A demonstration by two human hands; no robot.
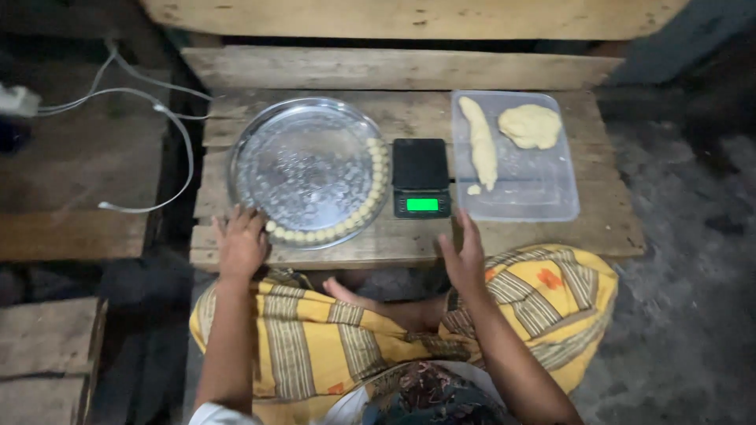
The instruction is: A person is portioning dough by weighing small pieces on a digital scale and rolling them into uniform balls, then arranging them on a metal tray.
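My left hand [240, 242] rests flat on the near left rim of a round metal tray [303, 169], fingers spread, holding nothing. Several small dough balls [364, 211] line the tray's right and near edge in a curved row. My right hand [465, 256] hovers open at the table's front edge, just below a small black digital scale [421, 179] with a lit green display. To the right sits a clear plastic container [543, 197] with a long dough roll [480, 149], a dough lump [531, 126] and a tiny piece [473, 190].
Everything stands on a low wooden plank table [394, 114]. My crossed legs in yellow striped cloth [315, 338] sit under its front edge. White cables [157, 110] trail across the dark surface at left. More wooden boards [47, 354] lie at lower left.
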